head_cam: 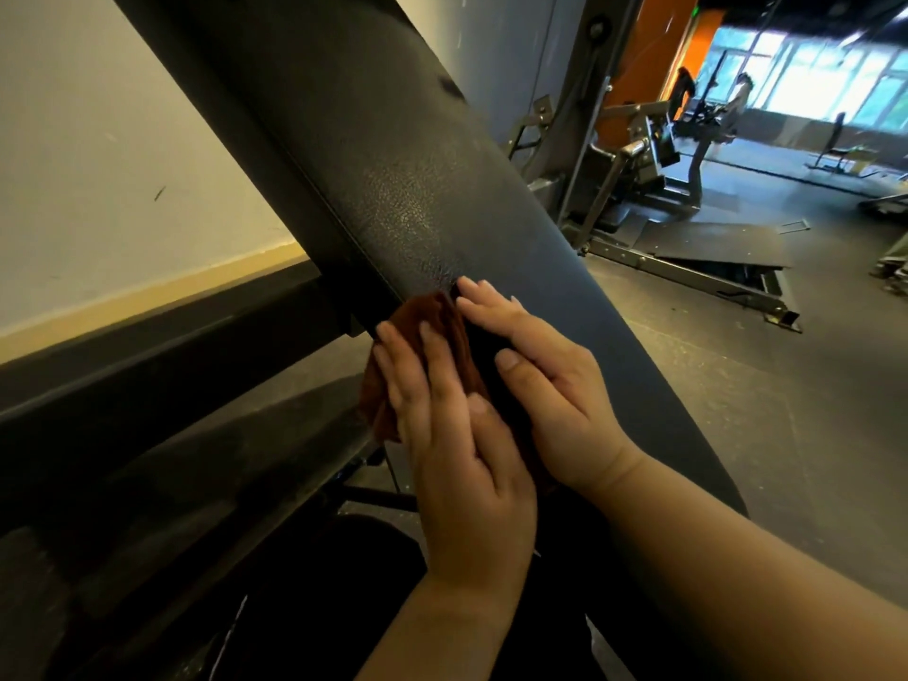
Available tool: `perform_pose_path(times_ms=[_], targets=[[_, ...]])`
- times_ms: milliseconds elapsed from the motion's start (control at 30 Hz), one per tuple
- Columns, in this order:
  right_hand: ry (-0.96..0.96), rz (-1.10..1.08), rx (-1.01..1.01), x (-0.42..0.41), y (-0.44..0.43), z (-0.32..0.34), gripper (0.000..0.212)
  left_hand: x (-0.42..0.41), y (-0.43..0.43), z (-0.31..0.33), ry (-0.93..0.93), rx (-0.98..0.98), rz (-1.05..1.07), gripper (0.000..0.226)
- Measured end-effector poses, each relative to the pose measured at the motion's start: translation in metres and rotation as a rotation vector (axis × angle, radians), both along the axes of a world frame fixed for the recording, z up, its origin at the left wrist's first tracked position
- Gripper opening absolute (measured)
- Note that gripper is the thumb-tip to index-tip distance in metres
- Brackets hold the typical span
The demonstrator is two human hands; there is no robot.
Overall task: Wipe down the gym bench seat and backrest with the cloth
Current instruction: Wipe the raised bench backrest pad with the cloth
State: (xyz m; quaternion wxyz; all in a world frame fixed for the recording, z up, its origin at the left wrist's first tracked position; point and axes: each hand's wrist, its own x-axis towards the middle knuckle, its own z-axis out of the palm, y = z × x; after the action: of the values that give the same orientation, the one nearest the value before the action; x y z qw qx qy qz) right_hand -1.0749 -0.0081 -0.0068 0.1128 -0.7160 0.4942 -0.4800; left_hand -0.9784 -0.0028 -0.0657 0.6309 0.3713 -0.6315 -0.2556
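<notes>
Fingers (422, 385) of my left hand (457, 449) lie straight and close together, flat on the cloth (427, 312), with the thumb tucked in alongside them. My right hand (550, 400) sits just beside it, nearly touching. Its fingers (491, 312) are also straight and side by side, the tips reaching a little past the cloth's upper edge onto the bench backrest (417, 179), and its thumb points back towards my left hand. Neither hand curls around or pinches anything; both press down with flat palms. The cloth is a reddish-brown rag, bunched under my left fingers against the near left edge of the backrest, and part of it hangs off that edge below my knuckles. A dark strip shows between my two hands, and I cannot tell whether it is cloth in shadow or bare padding. The backrest is a long black textured pad that tilts up and away to the upper left. A dark frame beam (172, 336) runs off to its left, in front of a cream wall (98, 140). To the right, well apart across the speckled floor (737, 385), stand a grey weight machine (634, 154), an orange pillar (653, 51) and bright windows (825, 76).
</notes>
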Motion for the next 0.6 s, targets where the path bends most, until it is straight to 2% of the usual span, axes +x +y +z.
perform_pose_path(times_ms=[167,267,400,500,600], targets=[[0.009,-0.002,0.007,-0.001,0.002,-0.001,0.045,-0.016,0.044,-0.039,-0.027,0.015,-0.002,0.057],[0.018,-0.006,-0.004,-0.001,0.001,0.0,0.045,-0.01,0.02,-0.02,0.017,-0.015,-0.04,0.06],[0.033,-0.005,-0.004,-0.002,0.0,0.0,0.045,-0.006,0.001,-0.002,0.104,0.028,0.013,0.057],[0.008,0.003,-0.009,-0.002,0.0,-0.001,0.045,-0.019,0.044,-0.016,0.044,0.061,-0.002,0.061],[0.0,0.022,-0.002,-0.001,0.0,-0.002,0.045,-0.028,0.081,-0.03,-0.046,0.178,-0.025,0.057]])
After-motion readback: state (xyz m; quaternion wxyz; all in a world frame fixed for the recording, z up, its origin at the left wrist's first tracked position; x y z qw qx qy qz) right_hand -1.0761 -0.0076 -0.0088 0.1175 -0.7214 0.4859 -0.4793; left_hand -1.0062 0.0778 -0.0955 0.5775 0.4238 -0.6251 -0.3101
